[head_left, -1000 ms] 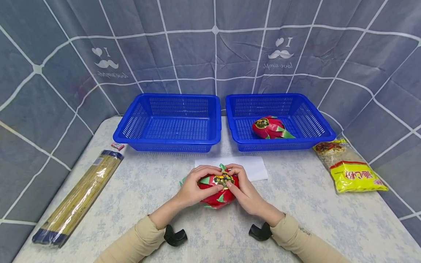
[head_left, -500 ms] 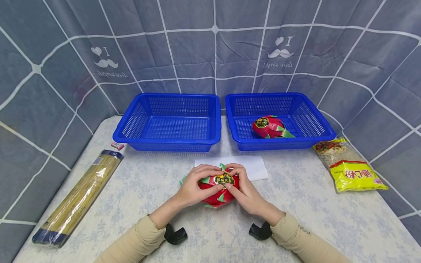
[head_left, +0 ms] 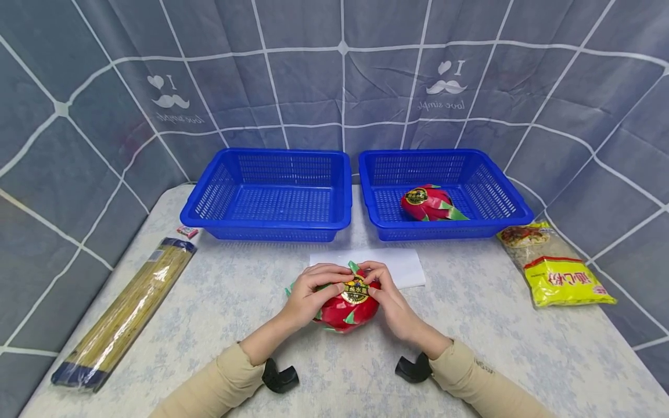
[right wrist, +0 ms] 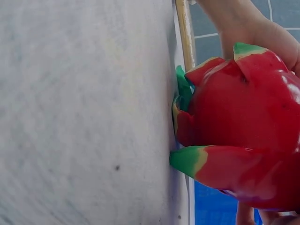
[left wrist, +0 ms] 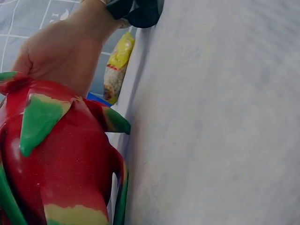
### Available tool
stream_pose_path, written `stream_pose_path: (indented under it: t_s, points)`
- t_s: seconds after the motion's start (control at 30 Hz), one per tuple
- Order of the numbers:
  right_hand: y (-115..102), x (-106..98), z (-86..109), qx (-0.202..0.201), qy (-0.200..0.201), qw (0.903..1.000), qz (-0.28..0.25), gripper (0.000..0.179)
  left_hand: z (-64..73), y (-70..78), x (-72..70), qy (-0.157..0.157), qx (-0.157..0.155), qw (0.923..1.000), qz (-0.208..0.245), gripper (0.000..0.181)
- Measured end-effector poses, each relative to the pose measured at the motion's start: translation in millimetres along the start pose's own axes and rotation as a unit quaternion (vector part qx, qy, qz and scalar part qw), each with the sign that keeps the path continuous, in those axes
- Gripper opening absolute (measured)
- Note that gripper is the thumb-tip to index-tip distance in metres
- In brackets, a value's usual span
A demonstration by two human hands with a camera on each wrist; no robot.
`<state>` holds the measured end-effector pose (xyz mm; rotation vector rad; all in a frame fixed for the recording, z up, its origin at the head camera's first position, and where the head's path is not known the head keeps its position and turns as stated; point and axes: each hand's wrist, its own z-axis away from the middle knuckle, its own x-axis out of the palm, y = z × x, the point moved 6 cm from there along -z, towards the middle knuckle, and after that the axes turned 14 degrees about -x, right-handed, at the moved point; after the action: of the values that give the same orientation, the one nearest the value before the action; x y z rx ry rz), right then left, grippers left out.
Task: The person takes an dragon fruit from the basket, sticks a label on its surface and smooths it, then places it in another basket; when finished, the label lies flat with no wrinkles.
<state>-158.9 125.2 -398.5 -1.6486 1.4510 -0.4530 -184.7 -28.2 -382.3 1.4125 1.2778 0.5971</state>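
Note:
In the head view a red dragon fruit (head_left: 340, 316) with green-tipped scales sits on the table between both hands. A round black-and-gold sticker (head_left: 355, 291) faces up on it. My left hand (head_left: 307, 297) curls over its left side, thumb tip at the sticker's left edge. On the other side, my right hand (head_left: 393, 303) grips the fruit, with fingertips at the sticker's upper right. The left wrist view has the dragon fruit (left wrist: 70, 154) close up, my right hand (left wrist: 65, 54) behind it. My left hand (right wrist: 262, 35) shows past the fruit in the right wrist view.
Behind stand two blue baskets: the left basket (head_left: 266, 224) and the right basket (head_left: 455, 223), which holds another stickered dragon fruit (head_left: 431, 204). White paper (head_left: 407, 267) lies behind my hands. Long noodles (head_left: 125, 313) and a small pink packet (head_left: 187, 231) lie left, a yellow bag (head_left: 564, 278) right.
My left thumb has slid up and left off the sticker's middle, and my right thumb has shifted to its right edge. More of the sticker shows. The dragon fruit stays in place.

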Motion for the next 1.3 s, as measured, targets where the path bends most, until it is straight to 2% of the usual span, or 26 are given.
stream_pose_path:
  t_s: [0.13, 0.2, 0.3, 0.4, 0.5, 0.67, 0.73, 0.87, 1.03, 1.1, 1.3]
  points:
    - [-2, 0, -0.5, 0.007, 0.012, 0.9999, -0.004, 0.005, 2.4, 6.0, 0.8, 0.022, 0.027, 0.9993, -0.016, 0.016]
    - [-2, 1, -0.5, 0.005, 0.01, 0.9999, 0.004, 0.003, 4.9, 16.8, 1.3, 0.044, 0.051, 0.9972, -0.033, 0.016]
    - [-4, 2, -0.8, -0.002, 0.01, 0.9996, 0.025, 0.011, 8.2, 34.4, 1.9, 0.075, 0.079, 0.9926, -0.053, 0.018]
    - [-6, 4, -1.4, -0.017, 0.015, 0.9989, 0.041, 0.011, 10.8, 44.9, 2.4, 0.094, 0.092, 0.9893, -0.063, 0.015]
    - [-8, 5, -2.2, -0.025, 0.024, 0.9986, 0.04, 0.008, 11.0, 41.2, 3.7, 0.102, 0.091, 0.9885, -0.065, 0.012]
    - [-7, 4, -2.5, -0.02, 0.033, 0.9991, 0.02, 0.003, 7.7, 13.9, 5.4, 0.098, 0.08, 0.9904, -0.056, 0.012]
    - [-6, 4, -2.5, -0.018, 0.031, 0.9993, 0.011, 0.004, 7.4, 7.6, 5.4, 0.093, 0.075, 0.9915, -0.05, 0.013]
    - [-6, 3, -2.0, -0.014, 0.027, 0.9994, 0.017, 0.002, 8.2, 11.8, 5.3, 0.101, 0.068, 0.9912, -0.052, 0.013]
    - [-3, 3, -0.6, -0.01, 0.028, 0.9982, 0.052, 0.008, 11.6, 34.9, 5.2, 0.123, 0.074, 0.9877, -0.063, 0.012]
    - [-4, 4, -1.0, -0.007, 0.038, 0.9972, 0.064, 0.011, 12.4, 39.7, 5.5, 0.131, 0.075, 0.9864, -0.064, 0.012]
    - [-26, 6, -7.4, -0.003, 0.095, 0.9924, 0.078, 0.011, 8.9, 20.8, 8.1, 0.154, 0.076, 0.9822, -0.076, 0.009]
